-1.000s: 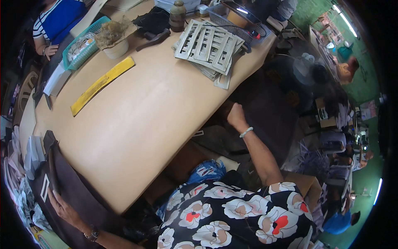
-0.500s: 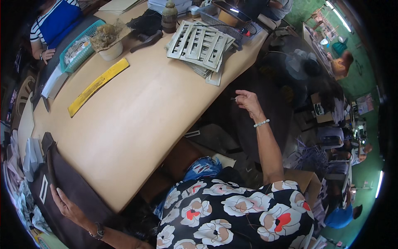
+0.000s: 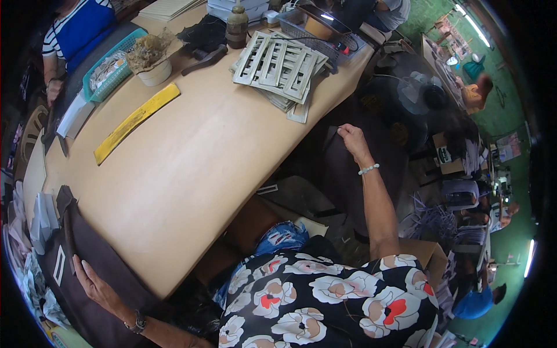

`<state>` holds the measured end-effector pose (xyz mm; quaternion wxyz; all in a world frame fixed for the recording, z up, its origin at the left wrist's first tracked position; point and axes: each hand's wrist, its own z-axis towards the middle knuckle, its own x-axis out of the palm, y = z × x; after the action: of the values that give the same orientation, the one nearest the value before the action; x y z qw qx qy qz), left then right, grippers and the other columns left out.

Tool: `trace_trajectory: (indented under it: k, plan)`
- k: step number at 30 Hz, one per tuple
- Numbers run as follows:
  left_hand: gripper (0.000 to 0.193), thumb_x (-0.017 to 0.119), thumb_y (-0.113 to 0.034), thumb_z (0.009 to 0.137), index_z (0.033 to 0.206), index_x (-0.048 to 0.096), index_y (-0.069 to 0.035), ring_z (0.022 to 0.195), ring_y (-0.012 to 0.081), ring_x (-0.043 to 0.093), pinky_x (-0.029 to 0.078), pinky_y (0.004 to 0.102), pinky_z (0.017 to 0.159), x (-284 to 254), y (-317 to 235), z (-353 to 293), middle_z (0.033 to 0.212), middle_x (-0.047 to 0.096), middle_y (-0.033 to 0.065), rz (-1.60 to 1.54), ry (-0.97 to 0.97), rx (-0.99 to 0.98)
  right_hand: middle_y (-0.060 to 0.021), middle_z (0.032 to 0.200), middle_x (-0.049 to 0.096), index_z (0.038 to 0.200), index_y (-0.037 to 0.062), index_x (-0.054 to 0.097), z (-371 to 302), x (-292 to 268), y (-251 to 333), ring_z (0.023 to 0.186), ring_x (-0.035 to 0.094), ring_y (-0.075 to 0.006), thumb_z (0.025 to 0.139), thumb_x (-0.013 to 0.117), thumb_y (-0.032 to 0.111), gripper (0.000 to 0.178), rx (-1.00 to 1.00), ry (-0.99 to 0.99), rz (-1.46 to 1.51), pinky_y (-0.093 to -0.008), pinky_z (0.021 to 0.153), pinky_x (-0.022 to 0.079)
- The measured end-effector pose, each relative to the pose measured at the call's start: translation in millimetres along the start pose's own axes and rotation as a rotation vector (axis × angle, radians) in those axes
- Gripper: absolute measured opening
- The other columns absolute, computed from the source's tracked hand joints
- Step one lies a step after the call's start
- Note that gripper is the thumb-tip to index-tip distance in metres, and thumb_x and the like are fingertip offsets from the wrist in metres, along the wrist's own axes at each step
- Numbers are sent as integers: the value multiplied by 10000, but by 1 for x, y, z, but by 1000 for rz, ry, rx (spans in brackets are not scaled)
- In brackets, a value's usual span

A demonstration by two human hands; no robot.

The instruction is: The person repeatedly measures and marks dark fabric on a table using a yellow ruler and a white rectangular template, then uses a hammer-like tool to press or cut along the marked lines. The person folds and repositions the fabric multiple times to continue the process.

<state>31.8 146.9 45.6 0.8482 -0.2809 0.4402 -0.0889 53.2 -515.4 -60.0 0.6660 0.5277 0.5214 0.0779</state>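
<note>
Right hand (image 3: 351, 139) goes from fist to spread fingers to a pinch on dark material (image 3: 332, 139).
Fist near the tabletop's (image 3: 191, 156) person-side edge a second ago, index finger out at half a second, fingertips now together, off that edge; co-worker's hand (image 3: 54, 91) shifts away from the teal basket (image 3: 107, 78).

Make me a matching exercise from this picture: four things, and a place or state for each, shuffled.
Things
1. Left hand
2. Yellow strip
3. Pale slotted plates
4. Right hand

Places and states
A. Piled in an overlapping stack
B. Pinching dark material
C. Over the dark brown sheet, fingers extended
D. Lying singly on the tan table

Right pairs: 1-C, 2-D, 3-A, 4-B
</note>
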Motion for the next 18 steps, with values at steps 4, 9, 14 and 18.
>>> trace_trajectory:
  k: [4,9,14,18]
  plan:
    - [438,427,-267,1014,1330,486,30,1291,270,442,322,350,1083,2,2,2,1365,506,159,-2,13,-14,-193,846,677,1003,-43,659,12,2,-18,772,604,-209,924,517,271,353,10,-144,134,-367,726,451]
    - [423,432,-242,1010,1327,489,31,1281,268,453,326,354,1079,0,-1,2,1363,507,161,24,3,15,-185,1026,667,1074,-96,622,16,-23,1,852,612,-186,945,539,343,465,95,-351,292,-346,790,466]
    - [400,428,-186,1000,1327,489,38,1276,274,459,321,363,1080,-3,-42,-8,1361,506,173,-44,9,111,-136,1118,646,1179,-27,602,32,-115,50,1002,642,-231,954,541,274,381,-87,-219,1147,-338,894,523]
    - [452,469,-191,954,1325,478,66,1287,293,445,298,383,1089,21,-110,-39,1359,499,205,-452,156,82,-120,1142,642,1159,-31,603,-35,-112,187,985,647,-201,966,492,220,336,-426,498,1288,-317,938,488]
